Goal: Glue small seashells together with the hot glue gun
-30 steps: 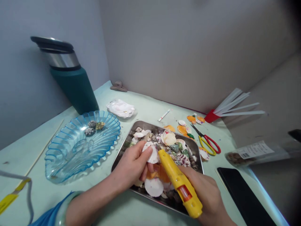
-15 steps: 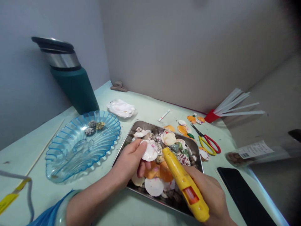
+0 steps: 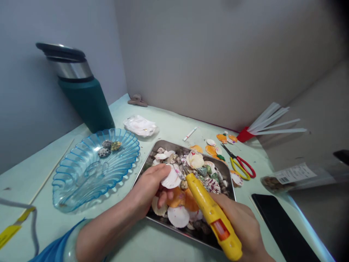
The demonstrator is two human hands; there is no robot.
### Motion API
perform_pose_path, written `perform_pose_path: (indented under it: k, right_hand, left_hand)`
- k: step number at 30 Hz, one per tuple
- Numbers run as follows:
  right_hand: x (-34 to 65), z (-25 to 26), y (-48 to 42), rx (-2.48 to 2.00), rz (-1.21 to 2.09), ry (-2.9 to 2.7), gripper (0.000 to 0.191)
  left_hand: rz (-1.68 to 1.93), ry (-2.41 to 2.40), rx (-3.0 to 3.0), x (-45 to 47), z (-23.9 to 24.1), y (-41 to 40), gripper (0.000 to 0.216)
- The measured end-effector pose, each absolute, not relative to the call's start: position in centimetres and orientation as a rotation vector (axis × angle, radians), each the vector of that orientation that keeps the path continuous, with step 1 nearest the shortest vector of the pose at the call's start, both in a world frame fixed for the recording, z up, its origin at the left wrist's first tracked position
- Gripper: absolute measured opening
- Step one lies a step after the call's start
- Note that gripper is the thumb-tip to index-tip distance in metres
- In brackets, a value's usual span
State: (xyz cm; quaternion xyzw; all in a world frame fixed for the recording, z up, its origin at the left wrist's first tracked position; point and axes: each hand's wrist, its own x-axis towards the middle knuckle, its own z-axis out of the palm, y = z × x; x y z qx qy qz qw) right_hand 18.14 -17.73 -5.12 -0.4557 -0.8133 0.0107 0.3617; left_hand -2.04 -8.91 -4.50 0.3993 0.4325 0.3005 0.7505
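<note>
My left hand (image 3: 148,187) pinches a white scallop shell (image 3: 171,179) above a metal tray (image 3: 141,174) heaped with several mixed seashells. My right hand (image 3: 241,227) grips a yellow glue gun (image 3: 211,213), its nozzle tip resting against the edge of that white shell. Orange and white shells lie in the tray just under both hands.
A blue shell-shaped glass dish (image 3: 89,169) with three small shells sits left of the tray. Behind it stands a teal flask (image 3: 80,89). Scissors (image 3: 241,165), glue sticks (image 3: 272,122), loose orange shells (image 3: 215,147), a black phone (image 3: 283,229) and a packet (image 3: 296,176) lie to the right.
The white shell and my left hand have sunk slightly toward the tray and shifted left. The glue gun drew back, then its tip came up against the shell again.
</note>
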Motion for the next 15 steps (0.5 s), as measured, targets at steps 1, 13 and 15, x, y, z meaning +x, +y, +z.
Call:
perform_pose_path:
  k: [1, 13, 15]
  right_hand:
    - [18.17, -5.21, -17.71, -1.173, 0.030, -2.099, 0.022]
    - [18.10, -5.11, -17.53, -1.154, 0.035, -2.106, 0.021]
    - [18.06, -5.03, -17.53, -1.170, 0.040, -2.098, 0.021]
  left_hand:
    - [0.656, 0.946, 0.870, -2.05, -4.52, -8.92, 0.029]
    - [0.648, 0.978, 0.911, -1.90, -4.51, -8.99, 0.031]
    - [0.655, 0.986, 0.938, -1.88, -4.64, -9.06, 0.030]
